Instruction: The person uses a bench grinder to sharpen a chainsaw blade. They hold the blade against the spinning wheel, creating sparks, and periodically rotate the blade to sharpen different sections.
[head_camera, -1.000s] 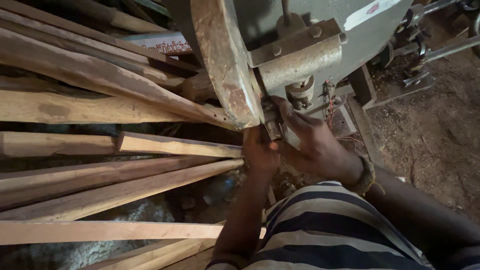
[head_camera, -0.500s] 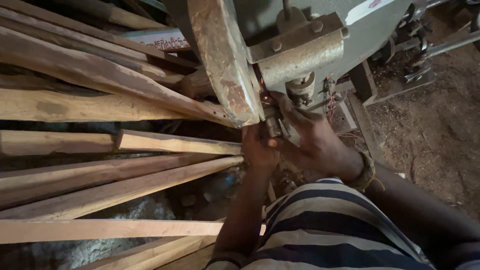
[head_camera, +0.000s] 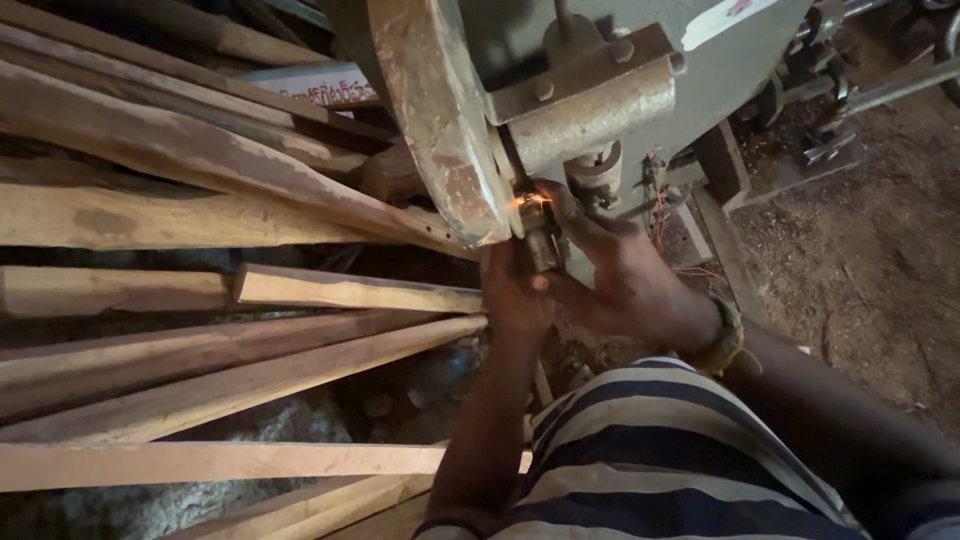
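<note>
**Small metal piece held to the grinding wheel, sparks at the contact**

A small dark metal piece (head_camera: 543, 243) is pressed against the rim of the large worn wheel (head_camera: 440, 120), just below the machine's grey housing (head_camera: 600, 110). Orange sparks (head_camera: 530, 201) show at its upper end, so the grinding step appears to be in hand. The left hand (head_camera: 515, 295) is closed around the piece from about seven o'clock; the right hand (head_camera: 625, 275) clamps it from four o'clock, fingers wrapped over its top. By judgement, the next move calls for steady, even pressure with the fingertips kept off the rim. A bracelet (head_camera: 725, 335) sits on the right wrist. Long wooden slats (head_camera: 260, 375) lie stacked at nine o'clock of the wheel; bare earth floor (head_camera: 870, 260) lies at three o'clock.
</note>
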